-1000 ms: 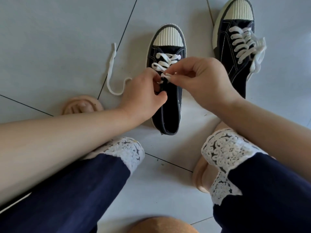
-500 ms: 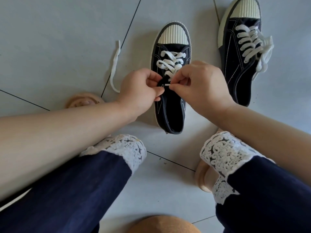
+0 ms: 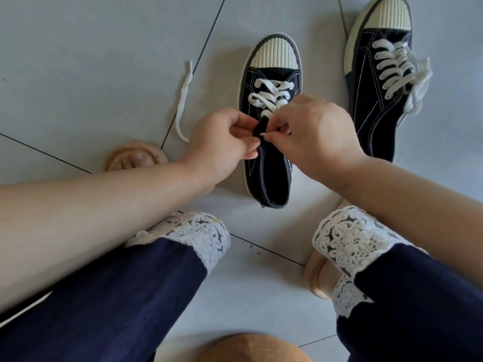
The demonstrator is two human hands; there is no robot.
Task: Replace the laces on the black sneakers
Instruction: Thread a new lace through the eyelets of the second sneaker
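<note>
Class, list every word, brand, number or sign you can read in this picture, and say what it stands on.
None can be read. The near sneaker, the far sneaker, the white lace and the floor tiles show no lettering, logo or number.

Middle eyelets of the near sneaker (image 3: pixel 274 176) hidden behind left hand (image 3: pixel 219 142) and right hand (image 3: pixel 313 137); a sliver of lace tip (image 3: pixel 262 134) shows in the right grip (its eyelet cannot be told). Toe of far sneaker (image 3: pixel 373 108) cropped by top edge.
</note>
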